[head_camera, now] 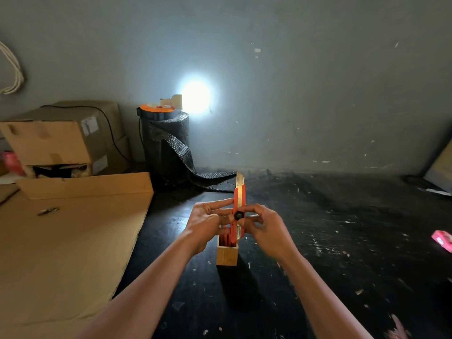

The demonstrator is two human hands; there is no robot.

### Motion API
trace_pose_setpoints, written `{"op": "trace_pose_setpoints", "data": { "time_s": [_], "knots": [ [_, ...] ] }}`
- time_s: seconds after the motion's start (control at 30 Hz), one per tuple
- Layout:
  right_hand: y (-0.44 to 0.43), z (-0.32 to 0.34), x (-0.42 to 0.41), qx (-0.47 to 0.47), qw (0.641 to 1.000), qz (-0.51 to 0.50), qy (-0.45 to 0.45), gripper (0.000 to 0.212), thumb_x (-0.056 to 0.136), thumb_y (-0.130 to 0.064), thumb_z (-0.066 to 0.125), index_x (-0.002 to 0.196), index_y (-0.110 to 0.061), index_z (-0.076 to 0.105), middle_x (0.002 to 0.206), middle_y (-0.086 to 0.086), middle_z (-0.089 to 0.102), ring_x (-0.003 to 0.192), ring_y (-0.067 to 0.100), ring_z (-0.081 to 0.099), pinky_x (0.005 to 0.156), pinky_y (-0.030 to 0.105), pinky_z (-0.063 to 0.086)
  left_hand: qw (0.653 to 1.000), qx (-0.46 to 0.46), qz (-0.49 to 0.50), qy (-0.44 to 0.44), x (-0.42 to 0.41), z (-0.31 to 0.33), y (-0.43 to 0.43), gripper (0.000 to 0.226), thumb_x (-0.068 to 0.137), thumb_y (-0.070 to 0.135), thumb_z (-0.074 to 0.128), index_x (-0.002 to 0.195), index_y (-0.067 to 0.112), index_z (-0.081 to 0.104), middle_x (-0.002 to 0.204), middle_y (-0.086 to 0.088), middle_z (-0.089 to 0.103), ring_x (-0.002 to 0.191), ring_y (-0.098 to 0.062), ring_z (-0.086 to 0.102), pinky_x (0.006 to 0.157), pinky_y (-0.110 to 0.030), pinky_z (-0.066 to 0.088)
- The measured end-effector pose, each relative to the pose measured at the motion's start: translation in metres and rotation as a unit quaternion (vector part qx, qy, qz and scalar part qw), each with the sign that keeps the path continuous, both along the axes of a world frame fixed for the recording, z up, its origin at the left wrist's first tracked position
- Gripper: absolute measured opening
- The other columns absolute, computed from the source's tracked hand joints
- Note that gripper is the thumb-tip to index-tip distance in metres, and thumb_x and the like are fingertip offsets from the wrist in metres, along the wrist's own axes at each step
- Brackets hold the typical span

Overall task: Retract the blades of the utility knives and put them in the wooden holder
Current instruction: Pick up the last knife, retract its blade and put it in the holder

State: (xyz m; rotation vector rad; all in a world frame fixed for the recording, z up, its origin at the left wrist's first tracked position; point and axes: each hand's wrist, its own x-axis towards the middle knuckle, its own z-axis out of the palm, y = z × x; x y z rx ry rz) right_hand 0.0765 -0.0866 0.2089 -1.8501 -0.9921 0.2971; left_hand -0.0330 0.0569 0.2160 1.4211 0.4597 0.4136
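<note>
I hold an orange utility knife (236,204) upright above the wooden holder (226,255), its metal blade (240,179) sticking out of the top. My left hand (208,222) grips the knife's body from the left. On the right, the fingers of my right hand (263,227) pinch the black round knob (238,215) on the knife's side. The holder is a small square wooden box standing on the dark floor, and orange knife handles show inside its opening.
Flat cardboard sheets (66,241) cover the floor at left, with cardboard boxes (63,140) behind. A roll of black bubble wrap (168,148) stands by the wall with a bright lamp (195,96) above. A pink object (442,241) lies at far right.
</note>
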Motion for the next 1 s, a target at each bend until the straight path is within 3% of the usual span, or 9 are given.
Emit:
{"op": "trace_pose_setpoints", "data": {
  "time_s": [0.2,0.33,0.43,0.6,0.73,0.83,0.93,1.0],
  "knots": [
    [-0.007,-0.011,-0.006,-0.03,0.999,0.013,-0.007,0.022,0.094,-0.017,0.071,0.113,-0.028,0.07,0.114,-0.01,0.074,0.109,0.009,0.069,0.09,0.033,0.061,1.0,-0.008,0.019,0.001,0.003,0.0,0.002,0.045,0.091,-0.013,0.065,0.128,0.012,0.071,0.106,-0.011,0.081,0.095,-0.027,0.08,0.075,-0.039,0.065],
    [-0.007,-0.015,-0.01,-0.023,1.0,-0.006,-0.007,0.029,0.095,-0.014,0.07,0.121,-0.028,0.068,0.119,-0.01,0.072,0.114,0.006,0.066,0.076,0.013,0.052,0.999,0.023,0.026,0.003,0.005,0.0,-0.001,0.047,0.091,-0.014,0.063,0.129,0.013,0.07,0.104,-0.007,0.082,0.091,-0.021,0.081,0.065,-0.029,0.064],
    [-0.005,-0.015,-0.013,-0.007,1.0,-0.008,-0.016,0.033,0.097,-0.012,0.067,0.125,-0.03,0.066,0.122,-0.011,0.071,0.11,0.001,0.064,0.075,0.012,0.049,0.999,0.022,0.037,-0.003,0.008,0.0,0.0,0.048,0.092,-0.014,0.063,0.133,0.01,0.068,0.107,-0.008,0.081,0.093,-0.021,0.08,0.066,-0.03,0.064],
    [0.002,-0.012,-0.011,0.01,0.999,-0.038,-0.018,0.022,0.092,-0.024,0.075,0.11,-0.023,0.063,0.107,-0.013,0.072,0.101,0.003,0.069,0.07,0.014,0.052,0.999,0.015,0.033,-0.013,0.01,0.002,-0.003,0.048,0.091,-0.016,0.062,0.131,0.011,0.068,0.095,-0.001,0.083,0.086,-0.02,0.081,0.063,-0.031,0.064],
    [0.003,-0.012,-0.011,0.011,0.999,-0.012,-0.043,0.032,0.095,-0.019,0.072,0.124,-0.029,0.063,0.119,-0.012,0.069,0.107,0.005,0.066,0.08,0.015,0.051,0.999,0.016,0.042,-0.018,0.011,-0.001,0.001,0.048,0.091,-0.014,0.064,0.132,0.012,0.067,0.102,-0.006,0.083,0.092,-0.023,0.08,0.075,-0.039,0.065],
    [0.004,-0.012,-0.007,-0.006,0.999,-0.017,-0.051,0.027,0.096,-0.013,0.069,0.12,-0.026,0.066,0.121,-0.007,0.069,0.105,0.004,0.065,0.069,0.01,0.052,0.999,0.021,0.044,-0.021,0.013,-0.002,0.003,0.049,0.091,-0.014,0.063,0.132,0.012,0.067,0.106,-0.008,0.082,0.094,-0.025,0.08,0.078,-0.041,0.066],
    [0.006,-0.011,-0.006,0.003,0.999,-0.033,-0.034,0.021,0.094,-0.022,0.073,0.112,-0.024,0.062,0.112,-0.01,0.071,0.101,0.004,0.067,0.067,0.012,0.049,0.999,0.022,0.041,-0.023,0.015,-0.002,0.002,0.05,0.091,-0.015,0.062,0.133,0.011,0.067,0.105,-0.007,0.082,0.093,-0.024,0.08,0.074,-0.039,0.066],
    [0.007,-0.011,-0.006,0.014,0.999,-0.026,-0.029,0.026,0.094,-0.024,0.072,0.117,-0.026,0.06,0.113,-0.012,0.07,0.102,0.005,0.067,0.072,0.013,0.049,0.999,0.014,0.041,-0.028,0.016,-0.002,0.002,0.049,0.091,-0.015,0.062,0.133,0.011,0.066,0.103,-0.006,0.082,0.091,-0.023,0.081,0.07,-0.036,0.066]
  ]
}}
